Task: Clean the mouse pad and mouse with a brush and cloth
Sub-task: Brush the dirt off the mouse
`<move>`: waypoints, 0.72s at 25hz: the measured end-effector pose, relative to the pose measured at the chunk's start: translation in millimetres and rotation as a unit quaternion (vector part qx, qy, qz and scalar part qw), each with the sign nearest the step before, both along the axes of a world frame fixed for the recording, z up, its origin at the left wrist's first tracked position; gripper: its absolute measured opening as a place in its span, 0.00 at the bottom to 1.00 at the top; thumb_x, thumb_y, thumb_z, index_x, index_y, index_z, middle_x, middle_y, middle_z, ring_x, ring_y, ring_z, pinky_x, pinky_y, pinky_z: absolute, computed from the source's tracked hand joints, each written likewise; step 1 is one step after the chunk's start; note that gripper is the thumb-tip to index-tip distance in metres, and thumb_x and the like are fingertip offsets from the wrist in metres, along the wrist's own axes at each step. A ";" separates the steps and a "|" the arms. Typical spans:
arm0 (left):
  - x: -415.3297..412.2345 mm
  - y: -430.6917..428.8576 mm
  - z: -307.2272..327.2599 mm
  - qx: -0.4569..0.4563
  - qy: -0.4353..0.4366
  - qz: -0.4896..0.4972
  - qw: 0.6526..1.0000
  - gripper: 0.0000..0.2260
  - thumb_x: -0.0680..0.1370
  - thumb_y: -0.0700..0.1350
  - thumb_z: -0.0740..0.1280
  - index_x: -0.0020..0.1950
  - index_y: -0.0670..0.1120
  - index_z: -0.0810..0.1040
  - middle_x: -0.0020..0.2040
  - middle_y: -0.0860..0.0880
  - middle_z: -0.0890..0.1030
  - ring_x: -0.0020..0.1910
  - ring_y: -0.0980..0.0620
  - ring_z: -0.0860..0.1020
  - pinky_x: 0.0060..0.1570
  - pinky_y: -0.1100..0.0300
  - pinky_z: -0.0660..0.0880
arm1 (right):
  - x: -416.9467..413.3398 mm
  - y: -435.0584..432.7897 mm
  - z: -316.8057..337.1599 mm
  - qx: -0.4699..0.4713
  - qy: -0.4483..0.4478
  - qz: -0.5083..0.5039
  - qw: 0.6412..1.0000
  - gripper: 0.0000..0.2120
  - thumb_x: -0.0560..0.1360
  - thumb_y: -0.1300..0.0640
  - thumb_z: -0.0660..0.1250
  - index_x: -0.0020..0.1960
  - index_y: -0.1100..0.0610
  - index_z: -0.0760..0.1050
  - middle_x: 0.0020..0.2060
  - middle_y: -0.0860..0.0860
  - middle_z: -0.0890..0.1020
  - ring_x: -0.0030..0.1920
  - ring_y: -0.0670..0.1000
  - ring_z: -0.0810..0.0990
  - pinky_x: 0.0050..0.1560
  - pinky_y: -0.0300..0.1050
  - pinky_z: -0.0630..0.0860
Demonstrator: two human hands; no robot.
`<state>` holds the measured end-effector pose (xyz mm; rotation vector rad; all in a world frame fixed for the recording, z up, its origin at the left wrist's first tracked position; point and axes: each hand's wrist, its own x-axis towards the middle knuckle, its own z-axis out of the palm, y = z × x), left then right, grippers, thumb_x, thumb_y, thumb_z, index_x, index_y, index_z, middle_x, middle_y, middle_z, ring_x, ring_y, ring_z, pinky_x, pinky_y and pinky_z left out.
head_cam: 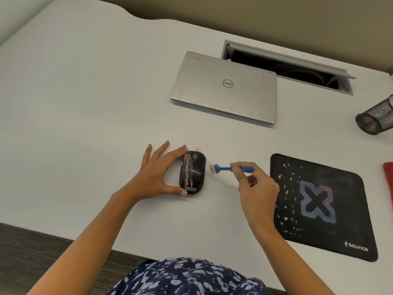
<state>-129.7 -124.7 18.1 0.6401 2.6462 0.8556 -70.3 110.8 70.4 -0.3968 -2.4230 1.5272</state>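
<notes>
left hand [158,171] spread, thumb and forefinger pinch mouse [192,172] end to end on desk [85,103]. right hand [258,188] pinches brush [231,168] handle; bristles just beside mouse, not touching. judgement: pin mouse firm, use short light strokes along seams, flick dust away from pad [319,205]. writing: "lenovo" on mouse, "source" on pad, "dell" on laptop [225,86].

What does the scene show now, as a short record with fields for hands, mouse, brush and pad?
left hand: holds mouse between thumb and forefinger
right hand: pinches brush handle
brush: bristles toward mouse, not touching
mouse: on desk, left of pad
pad: flat on desk, right of right hand
other: closed laptop behind; mesh cup at right edge
</notes>
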 end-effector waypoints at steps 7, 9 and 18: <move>0.7 -0.3 0.1 0.000 -0.002 0.002 1.000 0.49 0.62 0.76 0.65 0.77 0.60 0.52 0.75 0.68 0.51 0.75 0.62 0.37 0.73 0.47 0.32 | -29.0 -12.9 -3.0 0.064 -0.048 -0.022 0.997 0.04 0.77 0.50 0.66 0.47 0.48 0.79 0.39 0.42 0.82 0.33 0.48 0.76 0.34 0.38 0.74; 1.2 -0.3 0.5 0.002 -0.001 0.003 1.000 0.49 0.62 0.76 0.65 0.77 0.60 0.52 0.76 0.68 0.51 0.75 0.62 0.37 0.73 0.47 0.32 | -38.5 -11.3 -2.3 0.100 -0.038 -0.034 0.994 0.04 0.78 0.51 0.65 0.48 0.47 0.79 0.39 0.42 0.81 0.32 0.48 0.76 0.36 0.42 0.76; 1.0 -0.3 1.1 -0.004 0.000 0.001 1.000 0.48 0.62 0.76 0.64 0.77 0.60 0.51 0.76 0.67 0.51 0.75 0.61 0.37 0.73 0.46 0.32 | -55.0 -19.9 1.5 0.131 0.000 0.040 0.990 0.06 0.78 0.52 0.66 0.51 0.51 0.80 0.42 0.44 0.82 0.32 0.46 0.75 0.31 0.30 0.68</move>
